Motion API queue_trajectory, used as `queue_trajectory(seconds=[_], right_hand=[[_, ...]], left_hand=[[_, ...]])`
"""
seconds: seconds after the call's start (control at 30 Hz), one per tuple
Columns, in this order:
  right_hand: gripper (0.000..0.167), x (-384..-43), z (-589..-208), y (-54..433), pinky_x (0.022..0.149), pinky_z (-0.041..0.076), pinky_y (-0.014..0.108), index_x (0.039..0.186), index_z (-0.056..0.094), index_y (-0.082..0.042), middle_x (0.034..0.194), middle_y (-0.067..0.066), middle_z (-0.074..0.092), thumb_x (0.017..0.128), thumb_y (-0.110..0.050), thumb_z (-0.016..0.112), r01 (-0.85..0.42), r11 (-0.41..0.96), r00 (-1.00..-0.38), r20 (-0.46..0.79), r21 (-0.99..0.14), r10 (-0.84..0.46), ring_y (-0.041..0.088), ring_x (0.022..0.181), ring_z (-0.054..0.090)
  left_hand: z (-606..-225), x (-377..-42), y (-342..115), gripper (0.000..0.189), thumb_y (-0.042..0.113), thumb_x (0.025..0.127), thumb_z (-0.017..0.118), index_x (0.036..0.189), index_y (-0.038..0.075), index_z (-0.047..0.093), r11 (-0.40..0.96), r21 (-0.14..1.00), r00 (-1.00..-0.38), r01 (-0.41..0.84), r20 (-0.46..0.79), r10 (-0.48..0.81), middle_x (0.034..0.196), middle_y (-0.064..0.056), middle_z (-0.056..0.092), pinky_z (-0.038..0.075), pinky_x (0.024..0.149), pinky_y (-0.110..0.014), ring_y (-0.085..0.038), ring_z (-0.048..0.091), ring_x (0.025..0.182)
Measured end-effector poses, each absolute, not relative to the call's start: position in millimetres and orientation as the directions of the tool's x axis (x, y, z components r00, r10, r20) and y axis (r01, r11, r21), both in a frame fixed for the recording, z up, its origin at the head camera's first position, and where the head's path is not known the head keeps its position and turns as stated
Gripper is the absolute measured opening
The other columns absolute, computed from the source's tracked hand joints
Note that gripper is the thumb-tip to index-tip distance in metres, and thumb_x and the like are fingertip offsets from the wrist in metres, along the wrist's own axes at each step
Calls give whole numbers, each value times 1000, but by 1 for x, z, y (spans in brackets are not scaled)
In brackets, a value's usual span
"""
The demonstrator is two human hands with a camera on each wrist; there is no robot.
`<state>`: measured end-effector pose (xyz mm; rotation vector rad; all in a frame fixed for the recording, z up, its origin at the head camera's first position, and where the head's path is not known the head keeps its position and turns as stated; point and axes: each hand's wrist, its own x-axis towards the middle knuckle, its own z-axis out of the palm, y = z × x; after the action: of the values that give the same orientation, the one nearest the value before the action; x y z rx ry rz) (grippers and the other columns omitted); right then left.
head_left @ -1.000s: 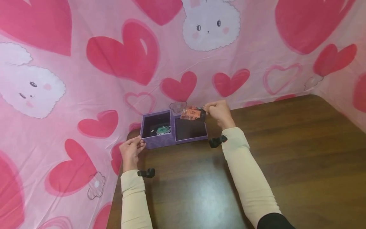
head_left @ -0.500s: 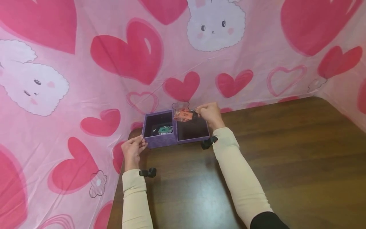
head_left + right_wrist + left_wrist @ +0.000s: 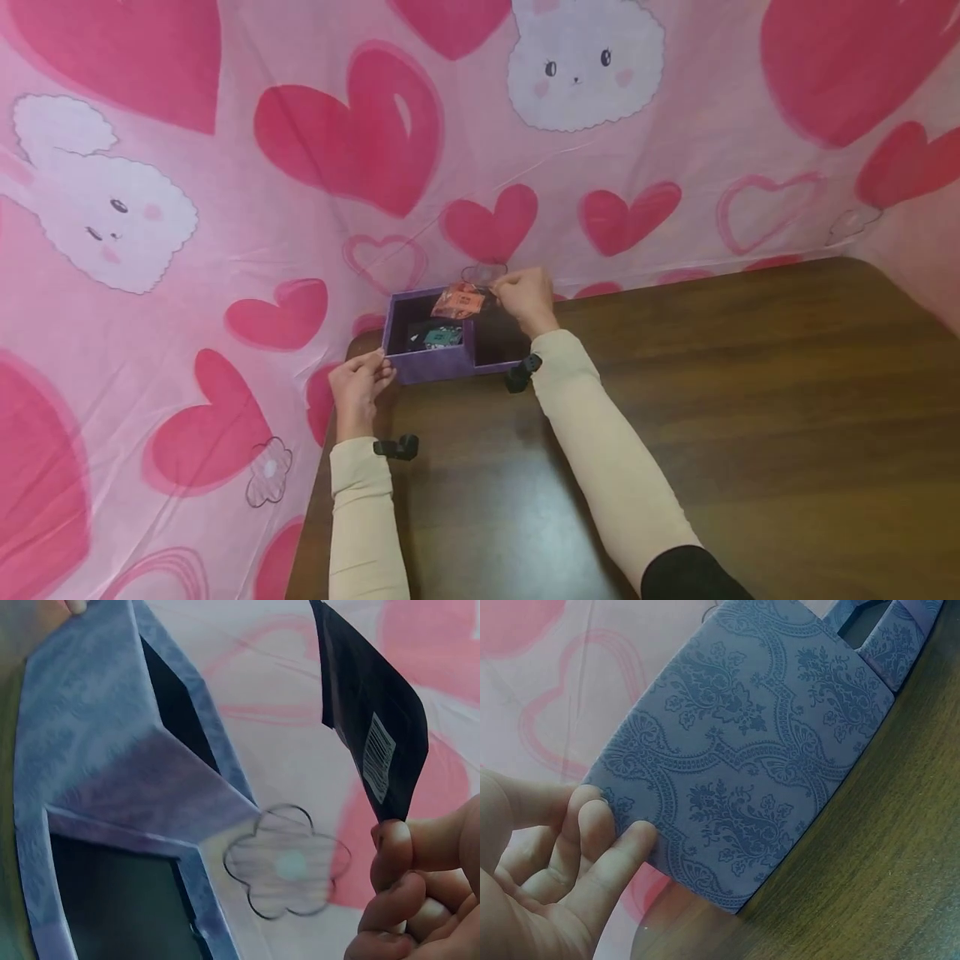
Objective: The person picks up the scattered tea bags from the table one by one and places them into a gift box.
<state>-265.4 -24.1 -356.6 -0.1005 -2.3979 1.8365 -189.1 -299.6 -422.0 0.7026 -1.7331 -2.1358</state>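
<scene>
A purple patterned box [image 3: 431, 367] stands on the table against the cloth, its deep half at the left and its shallow half at the right. My left hand [image 3: 360, 385] grips the left front corner of the deep half, fingertips [image 3: 643, 834] on its front face. Inside that half lies a packet with a green label [image 3: 444, 335]. My right hand [image 3: 527, 300] pinches one end of an orange-fronted packet [image 3: 459, 302] and holds it above the deep half. In the right wrist view, the packet's black back [image 3: 386, 724] shows a white barcode.
The box rests near the far left corner of the brown wooden table [image 3: 720, 400]. Behind and to the left hangs pink cloth [image 3: 465, 142] printed with hearts and rabbits. The shallow half's dark inside [image 3: 120, 900] shows below the packet.
My right hand has moved left with the orange-fronted packet, from above the shallow half to above the deep half. The left hand has stayed at the box corner while the head view shifted slightly.
</scene>
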Motion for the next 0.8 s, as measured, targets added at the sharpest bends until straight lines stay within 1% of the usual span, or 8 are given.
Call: queue_trajectory(seconds=[0.13,0.23,0.3,0.37,0.43,0.53,0.7,0.8], right_hand=[[12,-267,-360,-38,52,45,23,84,81,-3,83,10,75,83,-2,70,-35,243,-989,68,-969,129,18,69,68],[12,-269,-361,-51,52,46,22,84,81,-2,83,11,75,83,-1,69,-52,246,-988,86,-968,129,19,69,68],[11,-271,-362,-61,59,51,26,82,81,-4,82,10,75,84,-5,70,-72,284,-984,115,-956,138,20,74,68],[11,-272,-365,-71,70,54,31,79,82,-6,81,7,76,84,-8,72,-89,327,-978,145,-941,151,23,82,68],[12,-272,-367,-79,83,55,38,78,82,-9,84,5,76,85,-12,73,-99,368,-972,168,-925,162,26,92,68],[15,-272,-370,-85,89,53,41,75,82,-11,87,4,76,86,-16,73,-86,399,-972,165,-913,168,31,100,67],[21,-271,-371,-91,93,50,43,70,80,-11,88,5,76,88,-17,71,-76,380,-972,154,-922,179,33,105,63],[20,-271,-371,-94,90,52,43,72,80,-9,86,4,76,89,-15,70,-96,337,-971,163,-936,175,30,97,65]], left_hand=[[-422,-190,-299,31,-3,91,72,117,-18,65,-219,972,-833,-89,-193,-519,65,-7,66,62,74,-42,-18,66,57],[-421,-190,-300,31,-3,90,72,116,-18,65,-228,970,-827,-86,-198,-527,65,-7,66,62,73,-42,-17,66,56],[-420,-190,-300,30,-3,90,72,116,-18,65,-230,970,-824,-77,-192,-534,64,-7,66,62,73,-42,-18,66,56],[-421,-190,-299,30,-4,90,72,115,-19,65,-233,970,-825,-69,-187,-534,64,-7,66,62,73,-42,-18,66,56],[-423,-189,-299,29,-4,90,72,114,-19,65,-239,969,-827,-61,-183,-532,65,-8,66,62,72,-42,-18,66,56],[-424,-189,-298,28,-4,90,71,113,-19,66,-247,967,-830,-64,-188,-525,65,-8,66,62,70,-40,-18,67,56],[-423,-189,-298,26,-4,91,71,113,-18,66,-250,966,-827,-62,-190,-529,65,-8,66,63,68,-38,-18,67,56],[-422,-189,-298,27,-4,90,71,113,-17,66,-247,966,-823,-70,-196,-534,66,-8,66,63,69,-38,-17,66,57]])
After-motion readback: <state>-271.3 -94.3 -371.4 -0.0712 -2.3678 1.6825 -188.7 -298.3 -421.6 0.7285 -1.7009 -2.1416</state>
